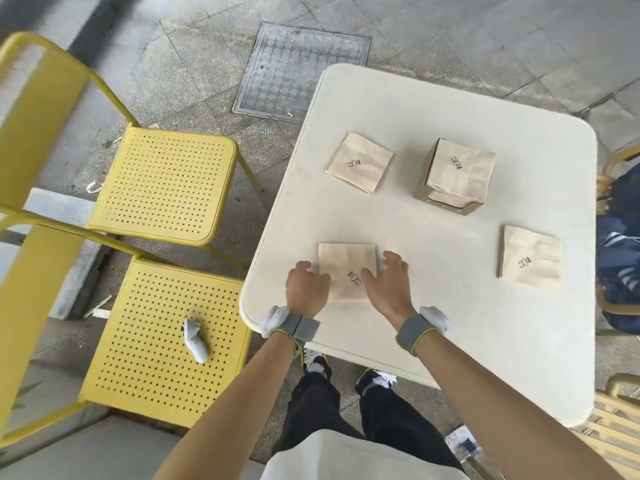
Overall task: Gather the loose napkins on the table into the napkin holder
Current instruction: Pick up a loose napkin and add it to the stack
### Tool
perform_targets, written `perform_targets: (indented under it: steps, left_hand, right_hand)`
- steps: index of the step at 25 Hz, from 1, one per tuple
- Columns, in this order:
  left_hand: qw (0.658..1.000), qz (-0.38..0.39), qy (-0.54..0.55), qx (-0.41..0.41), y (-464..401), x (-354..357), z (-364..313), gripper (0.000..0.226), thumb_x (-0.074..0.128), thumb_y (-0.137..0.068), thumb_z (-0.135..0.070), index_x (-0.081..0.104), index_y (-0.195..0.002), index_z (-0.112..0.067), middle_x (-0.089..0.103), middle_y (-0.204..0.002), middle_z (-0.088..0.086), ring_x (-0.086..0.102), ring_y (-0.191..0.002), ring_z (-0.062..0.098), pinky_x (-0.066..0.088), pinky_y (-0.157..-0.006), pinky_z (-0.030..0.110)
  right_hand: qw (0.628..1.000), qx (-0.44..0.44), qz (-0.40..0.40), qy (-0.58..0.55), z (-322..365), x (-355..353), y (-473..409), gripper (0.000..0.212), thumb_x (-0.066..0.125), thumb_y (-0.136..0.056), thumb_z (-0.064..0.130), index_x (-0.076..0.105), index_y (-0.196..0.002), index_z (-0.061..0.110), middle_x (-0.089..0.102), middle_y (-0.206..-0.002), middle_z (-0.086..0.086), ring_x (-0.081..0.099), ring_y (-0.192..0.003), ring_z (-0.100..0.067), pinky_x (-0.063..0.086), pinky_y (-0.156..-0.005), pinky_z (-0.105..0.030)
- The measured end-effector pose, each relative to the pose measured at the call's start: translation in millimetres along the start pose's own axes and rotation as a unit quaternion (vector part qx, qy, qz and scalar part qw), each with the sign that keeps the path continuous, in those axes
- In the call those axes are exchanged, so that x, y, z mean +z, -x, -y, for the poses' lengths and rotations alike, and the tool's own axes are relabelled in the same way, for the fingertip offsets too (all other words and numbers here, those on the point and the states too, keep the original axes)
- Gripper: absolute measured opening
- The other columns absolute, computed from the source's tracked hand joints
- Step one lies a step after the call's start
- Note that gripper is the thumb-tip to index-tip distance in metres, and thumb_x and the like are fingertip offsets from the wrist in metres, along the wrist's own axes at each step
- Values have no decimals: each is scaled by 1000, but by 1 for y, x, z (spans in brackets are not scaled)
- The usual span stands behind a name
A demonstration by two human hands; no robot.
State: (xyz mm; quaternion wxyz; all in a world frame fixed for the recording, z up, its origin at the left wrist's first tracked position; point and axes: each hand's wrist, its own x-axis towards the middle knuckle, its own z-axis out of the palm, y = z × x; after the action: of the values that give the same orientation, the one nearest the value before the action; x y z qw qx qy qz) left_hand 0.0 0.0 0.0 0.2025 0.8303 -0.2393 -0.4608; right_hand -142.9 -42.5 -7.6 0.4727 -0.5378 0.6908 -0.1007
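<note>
Three loose stacks of beige napkins with a small printed logo lie on the white table point(433, 109). The near stack point(346, 263) sits by the front left edge. My left hand point(306, 287) rests at its left side and my right hand point(388, 285) at its right side, fingers spread, neither lifting it. Another stack point(360, 162) lies at the far left, and a third point(530, 258) at the right. The tan napkin holder point(450, 202) stands at the back centre, with napkins point(460, 171) in it.
Two yellow perforated metal chairs point(162, 181) stand left of the table; the nearer one carries a crumpled white object point(195, 339). A wooden chair with dark blue cloth point(620, 237) sits at the right edge. Paved ground with a drain cover point(298, 71) lies beyond.
</note>
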Motion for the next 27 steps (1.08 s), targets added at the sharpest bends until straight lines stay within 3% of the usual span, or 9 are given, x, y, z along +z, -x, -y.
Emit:
perform_targets:
  steps: [4, 9, 12, 15, 19, 22, 23, 25, 27]
  left_hand:
    - [999, -34, -31, -13, -2, 8, 1, 33, 58, -83, -19, 59, -113, -6, 67, -115, 12, 60, -109, 34, 42, -79, 29]
    - [996, -53, -66, -14, -6, 11, 3, 31, 51, -81, -7, 54, -112, -9, 62, -116, 12, 60, -103, 34, 42, -75, 32]
    - [994, -68, -82, -3, -3, 16, 0, 31, 47, -80, -2, 52, -110, -8, 58, -114, 12, 59, -101, 35, 39, -73, 33]
    - [997, -54, -61, -5, -4, 17, 2, 32, 48, -81, -4, 50, -113, -8, 55, -117, 13, 55, -109, 35, 41, -78, 34]
    - [999, 24, 38, -22, -16, 18, -37, 45, 50, -87, -9, 45, -131, -6, 49, -129, 15, 48, -121, 32, 42, -105, 39]
    - [968, 134, 209, -20, -23, 18, -111, 13, 49, -87, -3, 59, -94, -6, 58, -88, 10, 53, -80, 24, 44, -71, 29]
    - [948, 194, 250, -25, -24, 22, -138, 10, 50, -87, -4, 58, -83, -9, 54, -78, 8, 51, -72, 23, 43, -68, 29]
    - [901, 294, 314, -51, -28, 29, -180, 8, 51, -87, -6, 58, -89, -8, 55, -82, 9, 55, -78, 26, 50, -79, 38]
    - [902, 315, 295, -28, -36, 44, -213, 6, 54, -89, -7, 59, -88, -9, 57, -83, 9, 57, -75, 24, 53, -73, 36]
  right_hand:
    - [979, 148, -22, -136, 5, 3, -14, 57, 66, -78, 24, 46, -130, 12, 58, -118, -7, 54, -100, -24, 41, -77, -30]
    - [961, 211, 36, -174, 9, 0, -26, 13, 70, -73, 9, 71, -83, 2, 68, -77, -12, 64, -72, -29, 45, -55, -29]
    - [970, 194, 68, -127, 7, 2, -24, 14, 68, -74, 11, 69, -83, 0, 69, -81, -13, 63, -76, -28, 47, -62, -30]
    - [991, 104, 67, -41, 12, -1, -12, 13, 60, -76, 20, 64, -83, 9, 65, -77, -1, 58, -68, -18, 40, -52, -26]
    - [999, 20, 24, -21, 38, -38, -16, 6, 55, -76, 23, 54, -76, 17, 60, -71, 3, 52, -61, -13, 35, -45, -24]
    - [998, -1, -35, -55, 66, -92, -37, 6, 59, -74, 25, 57, -75, 20, 59, -69, 7, 54, -62, -11, 35, -45, -21]
    - [995, -4, -56, -84, 72, -115, -47, 6, 61, -74, 24, 59, -77, 19, 60, -69, 7, 55, -63, -12, 38, -49, -22]
    - [986, -4, -80, -146, 79, -153, -67, 4, 62, -76, 17, 63, -77, 14, 62, -70, 4, 57, -65, -15, 43, -57, -24]
    - [978, 4, -100, -185, 80, -188, -88, 3, 62, -77, 11, 64, -74, 12, 61, -70, 1, 56, -64, -16, 44, -56, -22]
